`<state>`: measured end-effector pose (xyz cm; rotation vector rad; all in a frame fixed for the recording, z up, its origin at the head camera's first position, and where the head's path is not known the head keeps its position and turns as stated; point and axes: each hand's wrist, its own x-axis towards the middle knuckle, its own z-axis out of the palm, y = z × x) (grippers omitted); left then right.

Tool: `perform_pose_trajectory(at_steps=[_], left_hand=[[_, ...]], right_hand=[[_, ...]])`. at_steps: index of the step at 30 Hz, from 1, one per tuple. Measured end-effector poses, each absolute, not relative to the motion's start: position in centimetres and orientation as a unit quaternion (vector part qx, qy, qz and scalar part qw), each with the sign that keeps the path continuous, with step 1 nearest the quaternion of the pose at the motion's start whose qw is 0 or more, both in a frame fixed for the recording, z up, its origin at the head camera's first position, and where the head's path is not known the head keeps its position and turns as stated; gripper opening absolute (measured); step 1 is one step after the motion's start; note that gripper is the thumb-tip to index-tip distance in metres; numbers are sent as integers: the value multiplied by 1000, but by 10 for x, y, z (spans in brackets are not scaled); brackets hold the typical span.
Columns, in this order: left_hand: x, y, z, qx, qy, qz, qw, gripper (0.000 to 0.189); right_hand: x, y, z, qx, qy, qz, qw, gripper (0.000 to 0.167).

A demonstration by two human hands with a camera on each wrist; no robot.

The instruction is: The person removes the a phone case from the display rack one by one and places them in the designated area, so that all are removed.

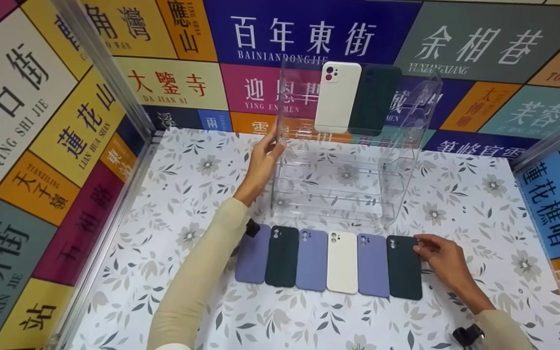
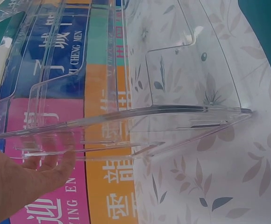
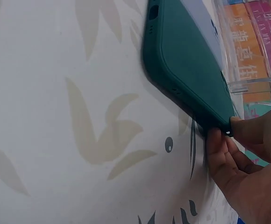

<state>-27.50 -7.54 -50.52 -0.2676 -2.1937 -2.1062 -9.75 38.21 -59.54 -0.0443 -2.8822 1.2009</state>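
A clear tiered plastic display rack [image 1: 331,194] stands on the table. My left hand [image 1: 264,154] grips its left side panel, and the left wrist view shows the fingers [image 2: 63,170] at the clear panel's edge. In front of the rack, several phone cases lie in a row. At the right end is a dark green phone case [image 1: 405,267], whose upper right corner my right hand [image 1: 443,260] pinches between thumb and fingers. The right wrist view shows this green case close up. Beside it lies a purple case [image 1: 373,267], then a white case [image 1: 342,262].
A white case [image 1: 338,97] and a dark green case [image 1: 376,99] stand side by side on the rack's upper tier. Farther left in the row are more purple and green cases. Panels with printed signs [image 1: 309,29] enclose the flower-patterned table [image 1: 178,165] behind and at both sides.
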Motion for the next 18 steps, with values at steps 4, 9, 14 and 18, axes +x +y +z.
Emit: perform_pose_trajectory(at_steps=[4,9,14,18], left_hand=[[-275,-74,-505,-88,-714,-694,45,63],[-275,-74,-504,-87,-710,-698,40,64],[-274,-75,-504,-87,-711,-697,39,66],[-275,-75,-505,-87,-716,-691,39,66]], right_hand=[[-98,381,-595,-17,-923,385,-2,28],[-99,376,-594,-12,-922,388,-3,27],[-99,370,-594,-6,-922,387,4,25],[-99,367,-594,-5,-922,386,4,26]])
